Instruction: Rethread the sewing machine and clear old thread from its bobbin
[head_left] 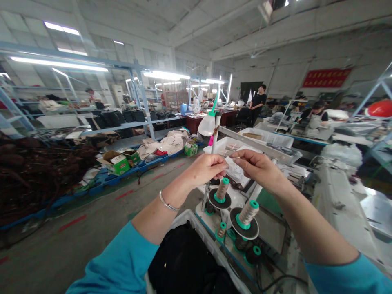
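My left hand [206, 168] and my right hand [257, 166] are raised close together above a thread stand, fingertips pinched and nearly touching. What they pinch is too thin to make out, likely thread. Below them stand two beige thread spools with green cores on black discs, one [222, 188] under the left hand and one [248, 213] lower right. A thin metal rod [214, 141] of the stand rises just behind my left fingers. A silver bangle sits on my left wrist.
A white bin [183, 218] holding black fabric sits below my arms. A sewing machine [337, 196] stands at the right. A white oil bottle with a green nozzle [208, 122] hangs behind. Cartons lie on blue pallets at left. People work at benches far behind.
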A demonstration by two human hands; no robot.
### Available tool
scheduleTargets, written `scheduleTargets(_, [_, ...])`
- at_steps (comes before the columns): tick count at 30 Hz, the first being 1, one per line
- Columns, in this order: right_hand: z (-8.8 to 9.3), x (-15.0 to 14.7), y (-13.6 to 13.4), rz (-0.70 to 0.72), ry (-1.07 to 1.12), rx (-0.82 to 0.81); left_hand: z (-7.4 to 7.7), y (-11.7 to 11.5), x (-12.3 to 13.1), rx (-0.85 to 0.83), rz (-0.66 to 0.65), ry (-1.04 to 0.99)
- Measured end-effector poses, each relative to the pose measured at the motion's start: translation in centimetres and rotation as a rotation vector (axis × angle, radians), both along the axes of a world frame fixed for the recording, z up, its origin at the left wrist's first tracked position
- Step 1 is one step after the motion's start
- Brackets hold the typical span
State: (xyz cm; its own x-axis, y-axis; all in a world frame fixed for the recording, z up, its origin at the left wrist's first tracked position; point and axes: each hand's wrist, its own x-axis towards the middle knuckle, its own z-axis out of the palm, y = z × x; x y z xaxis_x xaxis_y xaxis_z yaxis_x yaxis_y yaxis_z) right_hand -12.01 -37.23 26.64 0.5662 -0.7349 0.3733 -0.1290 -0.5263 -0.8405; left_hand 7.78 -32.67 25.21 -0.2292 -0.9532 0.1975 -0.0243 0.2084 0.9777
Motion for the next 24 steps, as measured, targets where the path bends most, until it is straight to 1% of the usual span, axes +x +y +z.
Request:
scheduleTargets(2, [-0.2, 0.1, 0.3, 0.053, -0.109, 0.056, 0.1, 0.0, 0.2, -0.037, 0.039, 0.059])
scheduleTargets(3, [-0.4, 0.1, 0.4, 0.058, -0.124, 0.064, 0.1, 0.1, 0.1, -0.049, 0.066, 0.101])
scheduleTargets(5, [-0.7, 0.4, 0.7, 0.011, -0.1, 0.06, 0.2, 0.5, -0.4, -0.092, 0.117, 0.158])
scheduleTargets(7, [-1.0, 0.7, 1.0, -0.027, -0.137, 0.109, 0.0, 1.0, -1.3, -0.166, 0.194, 0.173])
scheduleTargets(8, [-1.0, 0.9, 1.2, 0.0, -0.197, 0.175, -0.1, 1.2, -1.9, -0.195, 0.206, 0.182])
scheduleTargets(10, [-1.0, 1.1, 1.7, 0.146, -0.306, 0.353, -0.4, 1.4, -2.9, -0.213, 0.159, 0.218])
scheduleTargets(12, [-0.8, 1.2, 2.2, 0.29, -0.363, 0.507, -0.7, 1.5, -3.6, -0.217, 0.1, 0.225])
scheduleTargets(13, [-0.7, 1.1, 2.3, 0.329, -0.371, 0.557, -0.9, 1.4, -3.8, -0.246, 0.112, 0.185])
scheduleTargets(14, [-0.7, 1.1, 2.3, 0.342, -0.381, 0.59, -1.0, 1.3, -4.0, -0.31, 0.178, 0.116])
scheduleTargets(15, [-0.7, 1.2, 2.3, 0.335, -0.392, 0.611, -1.0, 1.2, -4.1, -0.402, 0.277, 0.023])
scheduleTargets(17, [-1.0, 1.4, 2.0, 0.278, -0.404, 0.605, -1.2, 1.1, -4.3, -0.621, 0.49, -0.186])
scheduleTargets(19, [-1.4, 1.7, 1.5, 0.154, -0.413, 0.517, -1.4, 1.1, -4.6, -0.81, 0.643, -0.379])
scheduleTargets(21, [-1.7, 2.1, 1.1, 0.017, -0.403, 0.397, -1.6, 1.2, -5.2, -0.913, 0.702, -0.516])
scheduleTargets(24, [-1.8, 2.5, 0.9, -0.161, -0.356, 0.223, -1.8, 1.4, -5.8, -0.952, 0.709, -0.6])
